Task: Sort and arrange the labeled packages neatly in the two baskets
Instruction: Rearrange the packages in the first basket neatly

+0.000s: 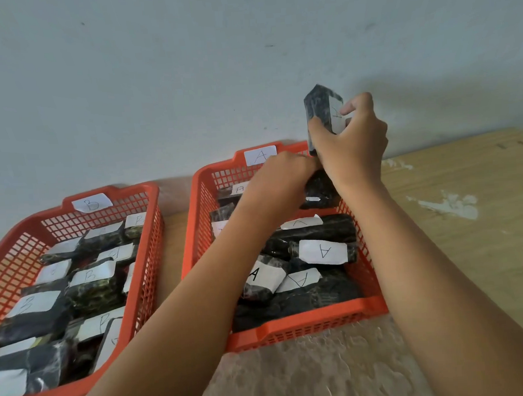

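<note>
Two orange baskets stand side by side on the table. The left basket [143, 282] carries a "B" tag and holds several black packages with white B labels [90, 275]. The right basket [306, 322], tagged "A", holds several black packages with A labels [323, 252]. My right hand [352, 138] grips one black package [319, 104] upright above the far end of the A basket, its white label facing me. My left hand [278, 172] reaches into the far end of the A basket, fingers down among the packages; what they touch is hidden.
A pale grey wall stands right behind both baskets. The wooden table top [468, 232] stretches to the right of the A basket, with white paint marks on it. A rough mottled surface [309, 377] lies at the near edge in front of the A basket.
</note>
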Available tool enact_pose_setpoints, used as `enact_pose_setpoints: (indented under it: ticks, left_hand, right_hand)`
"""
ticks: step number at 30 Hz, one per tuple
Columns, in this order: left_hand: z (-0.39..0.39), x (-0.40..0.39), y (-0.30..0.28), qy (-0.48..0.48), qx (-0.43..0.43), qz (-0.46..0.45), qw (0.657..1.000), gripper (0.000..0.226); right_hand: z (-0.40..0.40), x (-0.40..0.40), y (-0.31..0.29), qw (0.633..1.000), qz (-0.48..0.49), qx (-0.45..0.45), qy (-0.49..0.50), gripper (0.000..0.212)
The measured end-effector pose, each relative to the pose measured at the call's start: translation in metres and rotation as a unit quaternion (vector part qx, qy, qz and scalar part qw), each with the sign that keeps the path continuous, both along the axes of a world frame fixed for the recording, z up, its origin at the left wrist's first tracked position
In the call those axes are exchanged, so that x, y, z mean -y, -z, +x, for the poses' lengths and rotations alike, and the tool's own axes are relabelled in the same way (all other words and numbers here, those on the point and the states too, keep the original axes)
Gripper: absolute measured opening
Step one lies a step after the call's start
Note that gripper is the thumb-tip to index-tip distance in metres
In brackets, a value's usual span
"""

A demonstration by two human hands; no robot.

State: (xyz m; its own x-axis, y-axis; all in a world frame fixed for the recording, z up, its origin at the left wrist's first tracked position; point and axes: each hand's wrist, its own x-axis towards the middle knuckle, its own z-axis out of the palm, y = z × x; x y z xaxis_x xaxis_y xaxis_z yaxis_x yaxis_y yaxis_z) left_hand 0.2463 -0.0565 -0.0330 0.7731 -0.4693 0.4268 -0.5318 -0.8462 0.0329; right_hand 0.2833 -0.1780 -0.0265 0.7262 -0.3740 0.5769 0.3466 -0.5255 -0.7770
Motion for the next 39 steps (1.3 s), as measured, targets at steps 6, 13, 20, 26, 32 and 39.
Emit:
enact_pose_setpoints:
  ticks: [6,13,20,26,32,39]
  left_hand:
    - [0.001,-0.01,0.003,0.006,-0.093,-0.078,0.993,0.027]
    - [0.003,0.001,0.008,-0.042,-0.147,0.027,0.988,0.025]
    - [0.011,0.002,0.013,-0.072,-0.187,0.005,0.98,0.023]
    - [0.015,-0.003,0.018,-0.139,-0.338,0.08,0.927,0.064]
    - [0.022,-0.025,0.009,-0.118,-0.238,0.012,0.964,0.047]
    - [0.006,-0.057,0.004,-0.07,-0.357,-0.067,0.929,0.034]
  right_hand:
    - [0.001,0.0,0.005,1.0,-0.025,-0.006,-0.001,0.038]
    - [0.005,-0.002,0.008,0.998,-0.05,-0.025,-0.025,0.041]
    - [0.007,-0.002,0.009,0.998,-0.05,-0.037,-0.024,0.043]
    - [0.008,0.0,0.009,0.998,-0.044,-0.036,-0.011,0.04]
    - [0.006,0.0,0.01,0.998,-0.051,-0.047,-0.015,0.039]
    - [0.008,-0.001,0.009,0.997,-0.048,-0.055,-0.022,0.039]
